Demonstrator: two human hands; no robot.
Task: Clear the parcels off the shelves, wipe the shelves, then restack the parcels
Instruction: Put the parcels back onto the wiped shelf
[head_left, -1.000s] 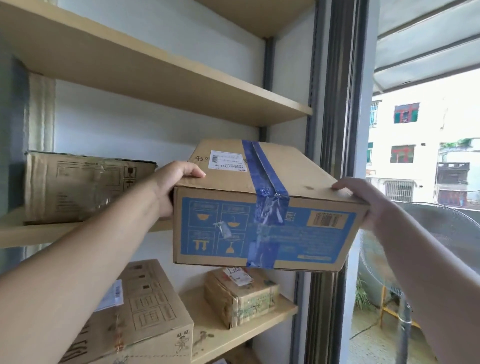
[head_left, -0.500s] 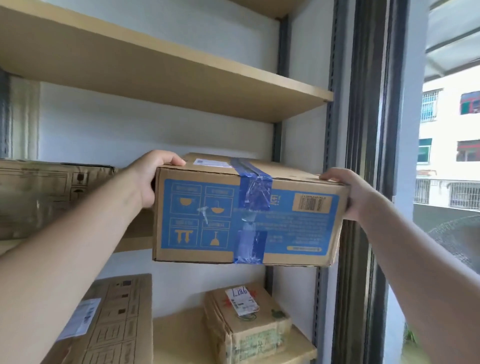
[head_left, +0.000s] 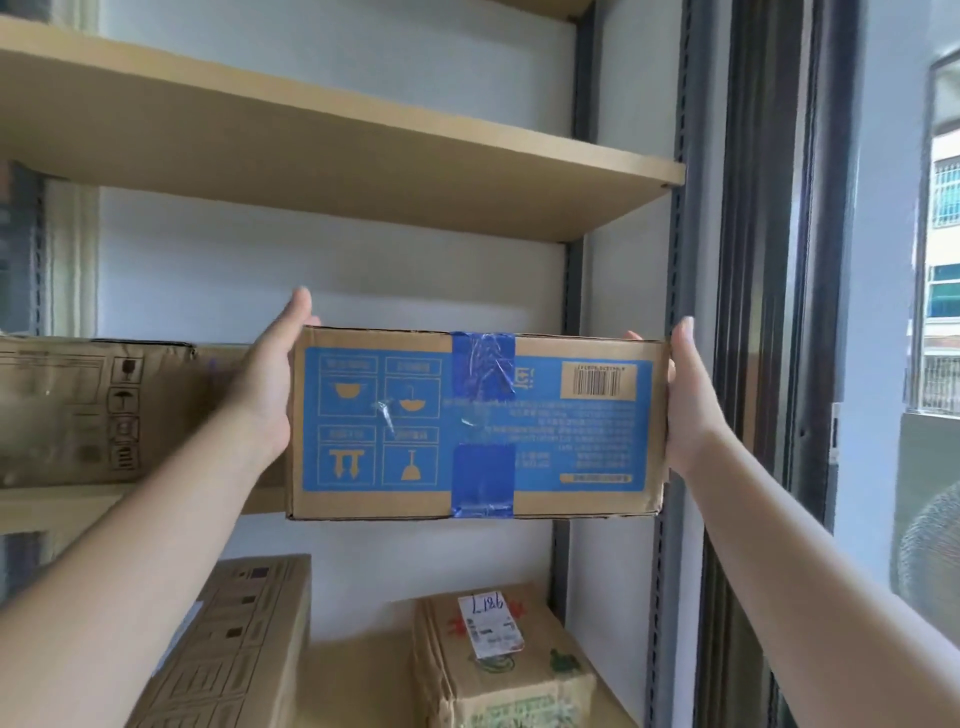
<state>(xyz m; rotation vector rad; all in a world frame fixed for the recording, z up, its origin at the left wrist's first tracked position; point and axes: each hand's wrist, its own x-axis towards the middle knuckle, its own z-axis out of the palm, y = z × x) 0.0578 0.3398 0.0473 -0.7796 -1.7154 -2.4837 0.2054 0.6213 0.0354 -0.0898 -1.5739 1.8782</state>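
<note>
Shelf unit stood against white wall. Blue-printed parcel sat level at middle shelf height, right of brown carton. Left hand and right hand pressed flat against parcel ends, fingers straight.

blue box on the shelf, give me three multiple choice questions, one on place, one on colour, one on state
1. Where is the labelled parcel?
A. shelf below the blue box
B. top shelf
C. on the blue box

2. What colour is the tape on the blue box?
A. red
B. blue
C. clear

3. How is the blue box held?
A. left hand only
B. right hand only
C. between both hands

Answers: 1 A, it sits lower right; 2 B, a blue strip crosses the front; 3 C, one palm presses each end.
</note>
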